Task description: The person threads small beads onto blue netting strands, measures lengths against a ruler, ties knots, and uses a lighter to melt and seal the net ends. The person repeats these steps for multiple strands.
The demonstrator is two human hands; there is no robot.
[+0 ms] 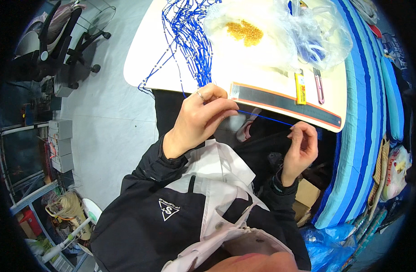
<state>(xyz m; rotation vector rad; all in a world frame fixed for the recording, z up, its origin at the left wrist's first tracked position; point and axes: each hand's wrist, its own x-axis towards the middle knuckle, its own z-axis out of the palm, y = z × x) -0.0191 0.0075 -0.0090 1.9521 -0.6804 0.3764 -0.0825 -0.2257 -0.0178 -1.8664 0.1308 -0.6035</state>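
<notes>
A thin blue cord (264, 117) is stretched between my two hands, just off the near edge of the white table (147, 59). My left hand (200, 119), with a ring on one finger, pinches one end beside the table edge. My right hand (302, 147) pinches the other end, lower and to the right. Left of centre on the table lies a bundle of blue beaded cords (190, 41), some hanging over the edge near my left hand. Small gold beads (245, 32) lie heaped on clear plastic. A dark strip with an orange border (280, 103) runs along the near edge.
A yellow tube-like packet (300, 88) and a pink-handled cutter (319, 86) lie by the strip. Clear plastic bags (326, 31) sit at the back right. Blue striped bedding (362, 113) borders the table's right side. An office chair (58, 45) stands at far left.
</notes>
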